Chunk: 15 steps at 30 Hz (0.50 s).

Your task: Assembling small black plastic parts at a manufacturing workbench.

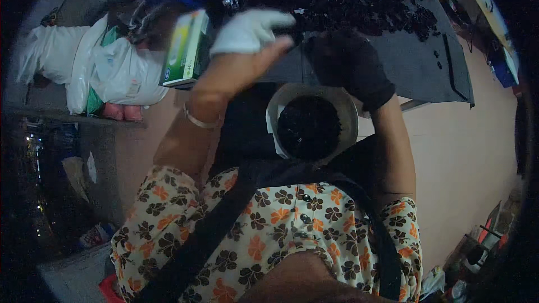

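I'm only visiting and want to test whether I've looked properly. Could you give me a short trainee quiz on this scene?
1. Multiple choice: which one wears the black glove? A, left; B, right; C, neither.
2. True or false: the green-and-white box is to the left of the left hand.
3. Short answer: how do the contents of the pale round tub look, light or dark?

Key:
1. B, the right hand; the other wears a white glove.
2. True.
3. Dark, nearly black; single pieces are hard to make out.
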Each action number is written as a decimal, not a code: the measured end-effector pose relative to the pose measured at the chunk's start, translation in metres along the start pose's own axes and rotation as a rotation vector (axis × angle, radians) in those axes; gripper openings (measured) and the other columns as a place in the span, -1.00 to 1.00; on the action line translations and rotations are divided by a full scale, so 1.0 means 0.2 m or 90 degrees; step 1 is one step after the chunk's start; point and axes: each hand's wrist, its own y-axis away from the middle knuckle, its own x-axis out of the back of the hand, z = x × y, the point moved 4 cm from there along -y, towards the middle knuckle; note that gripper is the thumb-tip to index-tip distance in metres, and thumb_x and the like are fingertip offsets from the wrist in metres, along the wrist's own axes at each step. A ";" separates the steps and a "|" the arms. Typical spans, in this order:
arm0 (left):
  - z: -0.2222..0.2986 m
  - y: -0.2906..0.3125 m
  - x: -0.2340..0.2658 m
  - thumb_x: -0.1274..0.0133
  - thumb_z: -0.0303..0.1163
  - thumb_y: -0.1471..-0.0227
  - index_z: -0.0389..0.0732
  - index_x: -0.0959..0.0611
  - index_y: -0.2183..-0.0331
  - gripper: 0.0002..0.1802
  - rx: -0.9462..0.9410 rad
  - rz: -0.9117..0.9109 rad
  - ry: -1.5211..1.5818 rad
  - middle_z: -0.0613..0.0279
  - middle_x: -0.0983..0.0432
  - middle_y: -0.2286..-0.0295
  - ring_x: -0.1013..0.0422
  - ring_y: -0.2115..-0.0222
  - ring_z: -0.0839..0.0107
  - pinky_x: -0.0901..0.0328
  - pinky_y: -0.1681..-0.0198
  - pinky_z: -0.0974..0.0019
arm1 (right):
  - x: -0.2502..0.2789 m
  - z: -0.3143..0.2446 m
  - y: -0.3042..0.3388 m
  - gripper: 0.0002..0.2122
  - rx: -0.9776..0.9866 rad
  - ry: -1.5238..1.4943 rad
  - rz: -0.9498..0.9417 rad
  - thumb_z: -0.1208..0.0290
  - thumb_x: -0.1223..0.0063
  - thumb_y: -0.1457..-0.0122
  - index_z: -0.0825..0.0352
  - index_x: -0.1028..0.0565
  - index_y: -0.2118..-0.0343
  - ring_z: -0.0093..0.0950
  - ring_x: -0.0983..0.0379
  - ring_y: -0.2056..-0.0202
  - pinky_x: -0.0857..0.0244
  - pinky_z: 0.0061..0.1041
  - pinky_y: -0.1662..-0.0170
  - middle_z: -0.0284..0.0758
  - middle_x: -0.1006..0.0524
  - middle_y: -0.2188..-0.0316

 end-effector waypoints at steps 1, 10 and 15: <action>-0.14 -0.06 -0.01 -0.12 -0.36 0.17 -0.21 -0.54 0.20 -0.61 -0.068 0.070 -0.113 0.08 -0.50 0.31 -0.45 0.35 0.29 -0.32 0.29 0.34 | -0.03 -0.01 0.01 -0.69 0.048 0.081 0.066 0.36 -0.11 0.05 0.24 -0.44 0.18 -0.31 -0.40 0.23 -0.31 -0.39 0.19 -0.23 -0.45 0.22; -0.41 -0.42 -0.21 0.05 -0.46 0.20 0.10 -0.56 0.23 -0.60 0.075 -0.009 -0.364 0.07 -0.50 0.36 -0.43 0.33 0.05 -0.34 0.27 0.09 | -0.02 -0.07 -0.05 -0.72 0.038 0.082 0.063 0.36 -0.06 0.08 0.18 -0.48 0.23 -0.26 -0.39 0.21 -0.28 -0.29 0.18 -0.26 -0.45 0.22; -0.42 -0.42 -0.26 -0.02 -0.42 0.18 0.04 -0.59 0.29 -0.71 -0.054 0.053 -0.307 0.09 -0.50 0.37 -0.43 0.33 0.08 -0.34 0.27 0.11 | -0.03 -0.05 -0.05 -0.77 0.004 -0.010 0.069 0.38 -0.08 0.10 0.20 -0.51 0.31 -0.25 -0.41 0.29 -0.29 -0.28 0.25 -0.25 -0.48 0.33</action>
